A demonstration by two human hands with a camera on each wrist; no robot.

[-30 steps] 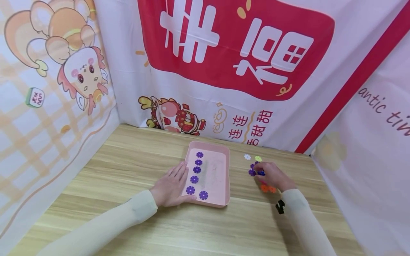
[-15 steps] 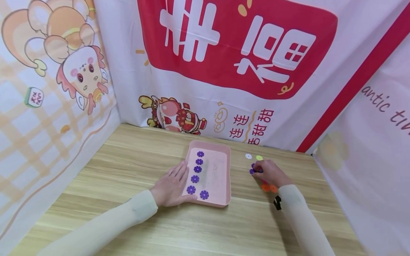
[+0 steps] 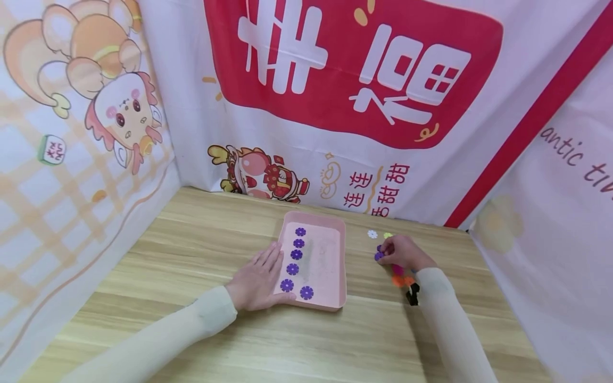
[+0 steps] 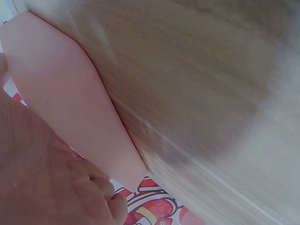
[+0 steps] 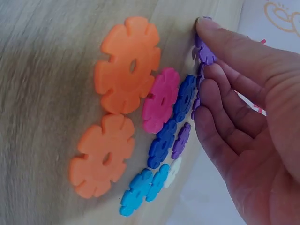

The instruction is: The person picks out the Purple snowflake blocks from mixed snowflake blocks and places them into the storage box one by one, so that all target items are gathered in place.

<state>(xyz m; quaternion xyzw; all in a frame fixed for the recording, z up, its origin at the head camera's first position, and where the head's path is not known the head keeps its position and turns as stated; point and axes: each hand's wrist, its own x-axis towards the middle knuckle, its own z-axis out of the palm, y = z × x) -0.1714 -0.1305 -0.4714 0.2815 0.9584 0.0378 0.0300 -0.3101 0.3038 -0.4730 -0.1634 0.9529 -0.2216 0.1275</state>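
A pink tray (image 3: pixel 328 266) stands on the table, with several purple snowflake discs (image 3: pixel 292 269) in a column along its left side and one at the lower middle. My left hand (image 3: pixel 257 279) rests on the tray's left rim, fingers straight and thumb along the near edge. In the left wrist view the tray's outer wall (image 4: pixel 70 93) lies beside that hand. To the right of the tray, my right hand (image 3: pixel 406 254) pinches a purple snowflake disc (image 5: pixel 205 50) between thumb and fingers. Part of another purple disc shows behind the fingers.
Around my right hand lie orange discs (image 5: pixel 104 157), a pink disc (image 5: pixel 161 101), dark blue discs (image 5: pixel 162 144) and light blue discs (image 5: pixel 136 192). A white disc (image 3: pixel 372 234) lies farther back. Printed cloth (image 3: pixel 268 122) walls the table's back and sides.
My right hand has shifted slightly among the loose discs and now pinches a purple one. The left hand stays on the tray; the discs in the tray keep their places.
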